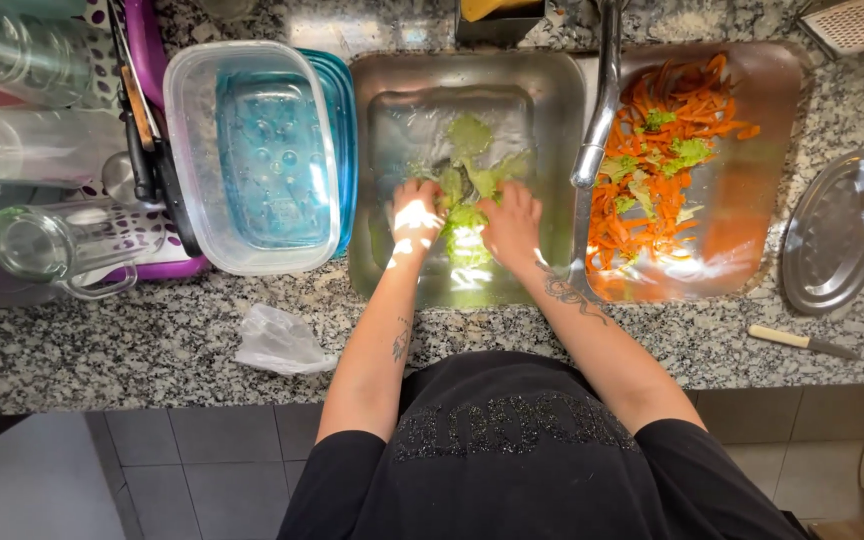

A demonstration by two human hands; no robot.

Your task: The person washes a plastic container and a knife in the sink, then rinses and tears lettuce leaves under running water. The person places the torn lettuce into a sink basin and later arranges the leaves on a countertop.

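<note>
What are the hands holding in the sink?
Both the left hand and right hand press on green leaves from either side.

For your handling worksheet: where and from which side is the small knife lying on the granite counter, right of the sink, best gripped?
Probably by its pale handle, coming from the left. The knife lies flat, with the handle end toward the sink and the dark blade pointing right.

- pale green leafy lettuce [465, 238], wet and crumpled, one clump lying between the left hand [415, 215] and right hand [513, 225], touching both, pressed under their fingertips
- more loose green leaves [472, 150] spread flat just beyond the fingers, on the basin floor
- square stainless steel sink basin [382, 270], shiny, wet, holds the lettuce; both hands reach down into it
</note>
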